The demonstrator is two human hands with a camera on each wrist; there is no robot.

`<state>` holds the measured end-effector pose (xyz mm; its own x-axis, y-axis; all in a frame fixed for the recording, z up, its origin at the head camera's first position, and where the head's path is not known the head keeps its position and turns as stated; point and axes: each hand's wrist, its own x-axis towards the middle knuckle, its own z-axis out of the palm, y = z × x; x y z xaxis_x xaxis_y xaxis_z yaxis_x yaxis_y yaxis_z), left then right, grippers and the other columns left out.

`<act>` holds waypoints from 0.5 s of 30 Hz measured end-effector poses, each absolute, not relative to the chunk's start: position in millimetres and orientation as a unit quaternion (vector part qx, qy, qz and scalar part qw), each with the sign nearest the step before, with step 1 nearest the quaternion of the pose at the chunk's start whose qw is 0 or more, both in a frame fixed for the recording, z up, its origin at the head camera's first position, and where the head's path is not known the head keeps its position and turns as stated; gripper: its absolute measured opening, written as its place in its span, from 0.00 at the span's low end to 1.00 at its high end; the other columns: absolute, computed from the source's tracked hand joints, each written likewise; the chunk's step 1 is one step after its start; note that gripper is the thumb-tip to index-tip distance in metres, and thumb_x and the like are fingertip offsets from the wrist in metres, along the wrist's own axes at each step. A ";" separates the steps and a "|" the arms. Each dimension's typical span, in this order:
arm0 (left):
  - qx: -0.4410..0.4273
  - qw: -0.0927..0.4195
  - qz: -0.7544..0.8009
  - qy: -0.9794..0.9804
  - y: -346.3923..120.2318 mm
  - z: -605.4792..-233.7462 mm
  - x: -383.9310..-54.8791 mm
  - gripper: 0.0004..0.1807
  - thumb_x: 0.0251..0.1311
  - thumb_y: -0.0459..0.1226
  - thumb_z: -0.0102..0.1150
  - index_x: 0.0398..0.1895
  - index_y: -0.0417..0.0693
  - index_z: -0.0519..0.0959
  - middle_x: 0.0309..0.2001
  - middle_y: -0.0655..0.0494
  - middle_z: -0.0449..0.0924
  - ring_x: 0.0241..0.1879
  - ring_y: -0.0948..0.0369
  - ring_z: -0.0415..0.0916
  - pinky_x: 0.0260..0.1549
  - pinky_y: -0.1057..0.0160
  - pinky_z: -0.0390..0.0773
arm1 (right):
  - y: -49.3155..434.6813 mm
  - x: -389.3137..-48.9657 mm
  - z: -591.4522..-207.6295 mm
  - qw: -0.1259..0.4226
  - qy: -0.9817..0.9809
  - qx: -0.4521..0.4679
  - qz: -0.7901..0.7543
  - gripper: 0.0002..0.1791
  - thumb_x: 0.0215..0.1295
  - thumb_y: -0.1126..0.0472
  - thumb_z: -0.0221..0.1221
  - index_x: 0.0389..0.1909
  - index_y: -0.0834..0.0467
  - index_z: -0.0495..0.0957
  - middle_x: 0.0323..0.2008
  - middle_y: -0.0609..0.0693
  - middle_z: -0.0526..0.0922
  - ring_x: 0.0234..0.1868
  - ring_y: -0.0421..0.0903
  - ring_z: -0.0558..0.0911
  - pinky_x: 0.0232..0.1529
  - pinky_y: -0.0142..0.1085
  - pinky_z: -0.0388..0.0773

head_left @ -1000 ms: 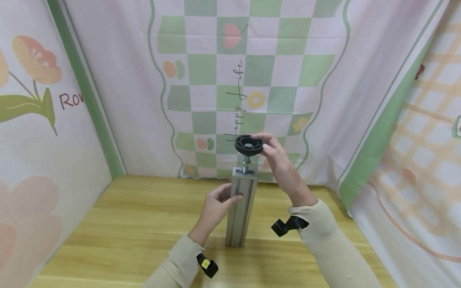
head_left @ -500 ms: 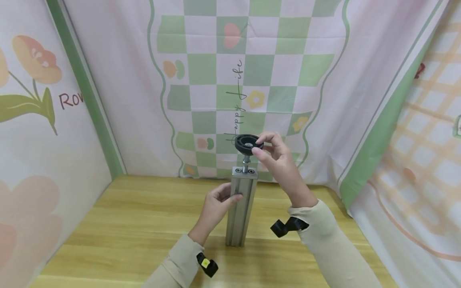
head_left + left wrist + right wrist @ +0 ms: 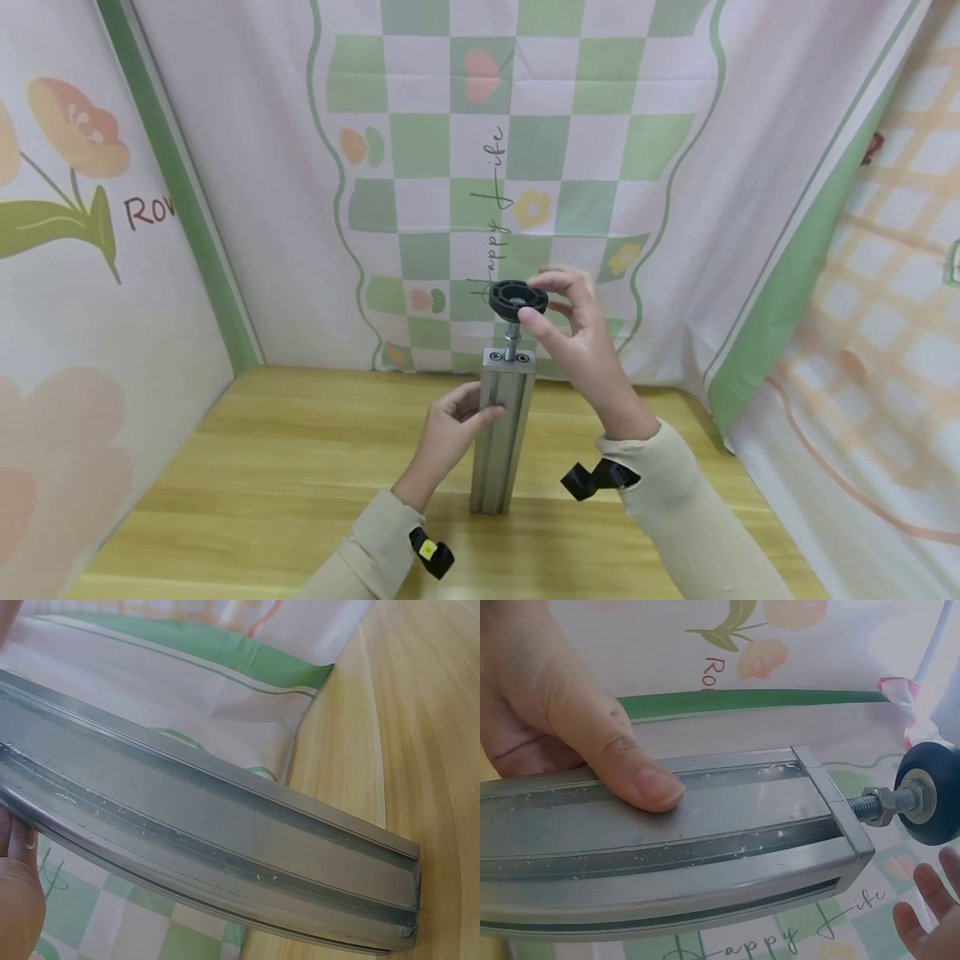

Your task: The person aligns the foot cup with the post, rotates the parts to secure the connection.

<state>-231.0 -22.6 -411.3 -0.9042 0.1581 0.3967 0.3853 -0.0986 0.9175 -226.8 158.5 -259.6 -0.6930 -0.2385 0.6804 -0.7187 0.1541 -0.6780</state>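
Observation:
An aluminium extrusion (image 3: 498,458) stands upright on the wooden table in the head view. From its end plate (image 3: 510,360) rises a threaded rod (image 3: 512,337) topped by a black round levelling foot (image 3: 517,315), pad facing up. My left hand (image 3: 450,429) grips the extrusion in its upper half, thumb on the near face. My right hand (image 3: 581,342) holds the foot's right rim between thumb and fingers. The right wrist view shows a hex nut (image 3: 886,806) on the rod and some right fingers (image 3: 928,889) just below the foot; their tips are partly out of frame.
The wooden table (image 3: 285,467) spreads around the extrusion's base. Behind it hangs a green-checked cloth (image 3: 420,142), with printed cloths (image 3: 60,317) at the left and right. Small black devices (image 3: 431,552) are strapped to both wrists.
My right thumb has come round to the foot's near side, and the fingers have shifted along the far rim. My left hand and the extrusion stay where they were.

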 end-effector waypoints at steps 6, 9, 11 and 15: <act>-0.198 0.074 -0.712 -0.670 -23.5 -411.6 -229.8 0.20 0.59 0.39 0.72 0.54 0.45 0.83 0.44 0.51 0.85 0.45 0.56 0.82 0.45 0.61 0.83 | 160.6 -230.5 -258.3 0.113 -0.701 0.371 0.599 0.31 0.74 0.58 0.37 0.77 0.58 0.57 0.75 0.48 0.57 0.75 0.49 0.55 0.72 0.59 0.44; -0.201 0.075 -0.710 -0.671 -23.7 -412.2 -230.4 0.20 0.60 0.39 0.72 0.54 0.46 0.83 0.44 0.51 0.85 0.45 0.56 0.82 0.45 0.61 0.83 | 160.1 -233.5 -259.4 0.071 -0.669 0.387 0.630 0.31 0.75 0.58 0.34 0.77 0.60 0.54 0.75 0.53 0.56 0.75 0.52 0.56 0.72 0.58 0.43; -0.201 0.074 -0.709 -0.672 -23.7 -412.7 -230.9 0.20 0.59 0.40 0.72 0.54 0.46 0.83 0.44 0.52 0.85 0.46 0.56 0.82 0.45 0.61 0.83 | 159.7 -234.2 -260.7 0.060 -0.657 0.396 0.639 0.31 0.76 0.57 0.33 0.77 0.61 0.54 0.75 0.56 0.56 0.74 0.52 0.58 0.72 0.58 0.43; -0.201 0.073 -0.711 -0.670 -23.9 -413.0 -231.2 0.20 0.59 0.39 0.72 0.54 0.46 0.83 0.44 0.51 0.85 0.46 0.56 0.82 0.45 0.61 0.83 | 159.2 -234.3 -262.2 0.049 -0.649 0.402 0.644 0.29 0.78 0.56 0.33 0.76 0.61 0.55 0.76 0.60 0.55 0.72 0.54 0.61 0.72 0.58 0.43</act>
<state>-231.2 -23.9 -413.0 -0.9087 0.1653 0.3832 0.3729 -0.0909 0.9234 -234.3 159.2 -262.2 -0.6716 -0.4587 0.5818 -0.5858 -0.1521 -0.7961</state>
